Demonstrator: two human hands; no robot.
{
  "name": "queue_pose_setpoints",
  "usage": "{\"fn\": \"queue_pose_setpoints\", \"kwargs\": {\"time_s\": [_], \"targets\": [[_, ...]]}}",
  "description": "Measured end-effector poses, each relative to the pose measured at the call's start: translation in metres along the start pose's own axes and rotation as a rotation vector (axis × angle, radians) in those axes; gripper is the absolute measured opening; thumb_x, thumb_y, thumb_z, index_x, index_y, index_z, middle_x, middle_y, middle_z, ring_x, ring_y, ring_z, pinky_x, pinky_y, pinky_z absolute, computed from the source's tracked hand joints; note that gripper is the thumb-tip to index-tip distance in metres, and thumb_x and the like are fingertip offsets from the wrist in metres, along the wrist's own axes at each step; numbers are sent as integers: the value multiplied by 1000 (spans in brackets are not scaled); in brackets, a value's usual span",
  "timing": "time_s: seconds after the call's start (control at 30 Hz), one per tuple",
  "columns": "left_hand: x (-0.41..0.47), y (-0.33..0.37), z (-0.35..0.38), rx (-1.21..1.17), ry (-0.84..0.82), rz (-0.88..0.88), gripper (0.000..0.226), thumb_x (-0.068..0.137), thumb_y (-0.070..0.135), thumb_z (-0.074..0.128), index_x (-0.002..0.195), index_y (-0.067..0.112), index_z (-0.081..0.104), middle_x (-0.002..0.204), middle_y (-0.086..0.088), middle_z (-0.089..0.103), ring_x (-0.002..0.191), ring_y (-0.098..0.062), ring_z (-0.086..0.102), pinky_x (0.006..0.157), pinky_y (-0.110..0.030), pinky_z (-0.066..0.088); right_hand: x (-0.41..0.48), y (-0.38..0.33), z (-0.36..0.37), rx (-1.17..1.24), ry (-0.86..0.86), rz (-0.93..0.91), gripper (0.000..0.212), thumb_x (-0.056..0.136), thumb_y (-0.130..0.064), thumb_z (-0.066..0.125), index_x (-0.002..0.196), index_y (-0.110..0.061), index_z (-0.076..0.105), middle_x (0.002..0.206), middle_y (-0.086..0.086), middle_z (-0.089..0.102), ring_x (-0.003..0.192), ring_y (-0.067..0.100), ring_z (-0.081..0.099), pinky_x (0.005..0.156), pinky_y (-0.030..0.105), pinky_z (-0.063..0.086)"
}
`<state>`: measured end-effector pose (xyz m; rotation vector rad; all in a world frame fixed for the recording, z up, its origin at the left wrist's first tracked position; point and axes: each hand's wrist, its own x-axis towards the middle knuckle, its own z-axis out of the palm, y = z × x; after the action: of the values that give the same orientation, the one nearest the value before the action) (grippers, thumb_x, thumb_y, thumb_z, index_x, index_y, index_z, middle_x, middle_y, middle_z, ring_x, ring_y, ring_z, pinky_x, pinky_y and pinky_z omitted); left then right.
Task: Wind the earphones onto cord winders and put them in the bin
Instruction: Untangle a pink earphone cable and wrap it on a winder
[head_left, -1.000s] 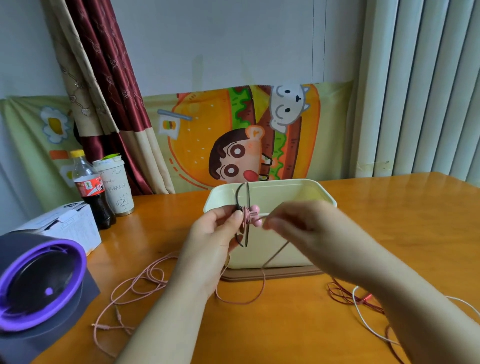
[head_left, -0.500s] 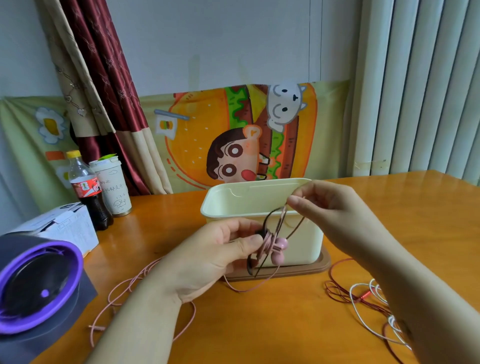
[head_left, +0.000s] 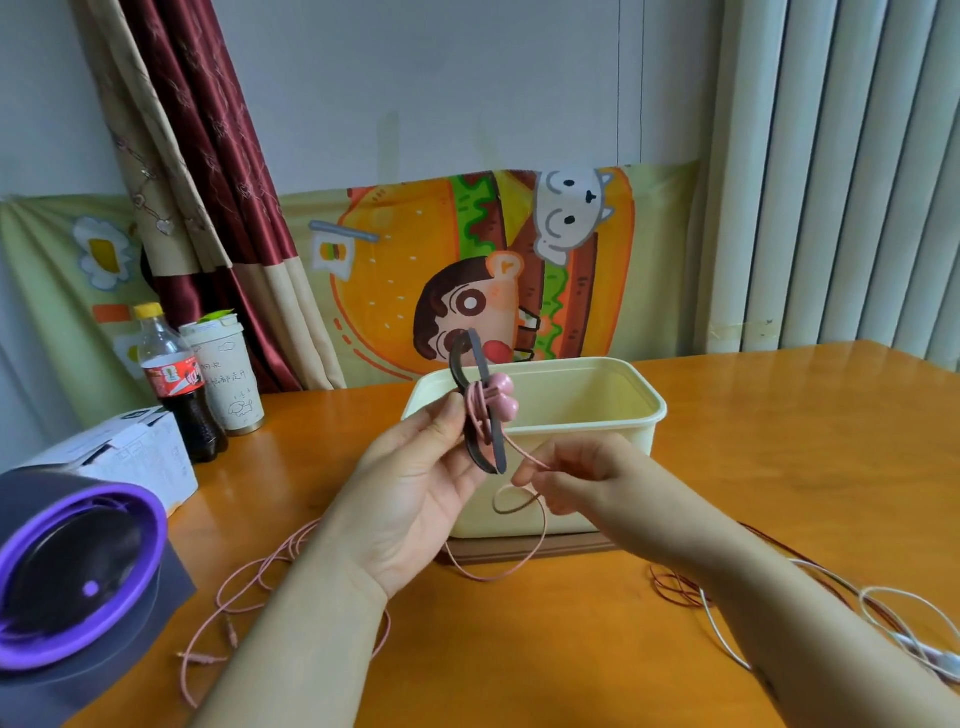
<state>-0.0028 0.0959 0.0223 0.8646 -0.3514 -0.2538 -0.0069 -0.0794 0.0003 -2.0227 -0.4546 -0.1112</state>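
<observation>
Head, cord winder (head_left: 480, 415): dark, stiff, light; pinched upright by left hand (head_left: 415, 483), before bin (head_left: 597, 415).
Head, pink cord (head_left: 477, 402): thin, limp, tangle-prone; pinched by right hand (head_left: 576, 478) just below cord winder, slack trailing on table (head_left: 779, 441).
Head, best hold: likely cord winder's edge, pink cord close in.

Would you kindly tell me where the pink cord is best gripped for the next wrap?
Likely the taut stretch of cord just below the winder, pinched from the right, as the right hand does: it runs straight from the wraps, while the rest hangs slack and trails on the table.
</observation>
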Motion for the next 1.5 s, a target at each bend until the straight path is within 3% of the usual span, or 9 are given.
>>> {"fn": "queue_pose_setpoints", "kwargs": {"time_s": [0.2,0.37,0.5,0.6,0.83,0.97,1.23,1.37,1.5], "targets": [[2,6,-2,-123,153,172,27,84,19,54,91,10,79,94,-2,74,90,-10,72,89,-28,55,2,3,-8,168,177,173,18,93,-4,52,85,-11,66,83,9,66,72,20,67,77,35,59],[4,9,-8,-231,342,304,31,100,20,45,104,12,74,93,2,76,87,-5,72,86,-27,56,1,15,-27,471,154,276,24,94,5,40,89,-3,62,66,5,54,44,9,32,41,21,32],[4,8,-12,-266,402,344,24,102,20,43,107,9,64,92,2,76,84,-4,72,75,-23,59,-2,15,-37,-61,-92,329,40,91,-1,40,68,-13,70,63,-3,60,51,8,42,49,19,34],[5,7,-9,-230,398,338,25,102,20,43,107,9,65,90,2,76,83,-5,73,73,-21,59,-5,10,-37,-419,-245,342,37,94,-10,41,77,-17,74,69,-9,62,66,2,53,61,11,42],[2,21,-5,-161,312,467,40,101,17,44,86,14,81,97,-3,75,96,-10,71,79,-24,57,-7,8,-40,-687,-358,324,32,98,-11,42,102,-16,74,74,-20,53,70,-2,52,62,3,40],[3,11,1,-19,291,443,29,100,13,42,101,9,70,93,0,75,90,-8,71,77,-22,57,-9,4,-35,-598,-263,285,31,94,-12,48,117,-26,64,112,-12,62,106,7,56,90,17,45],[0,-9,12,78,245,376,26,102,9,40,101,2,65,87,-5,73,91,-14,70,87,-27,57,-18,-23,-40,-468,-78,104,91,77,-39,73,149,-28,19,142,-8,44,124,6,44,101,24,40],[-2,-13,14,159,230,386,26,101,11,41,102,4,66,90,-6,72,97,-15,69,91,-29,56,-20,-38,-35,-441,274,-70,67,81,-40,64,140,-25,37,131,-8,53,116,6,50,98,24,43],[-1,-20,19,204,228,378,23,91,17,51,102,5,67,95,-6,74,96,-14,69,82,-22,54,-16,-50,-4,45,277,-196,35,94,-17,53,127,-28,50,116,-14,63,107,-5,58,96,17,46]]}}
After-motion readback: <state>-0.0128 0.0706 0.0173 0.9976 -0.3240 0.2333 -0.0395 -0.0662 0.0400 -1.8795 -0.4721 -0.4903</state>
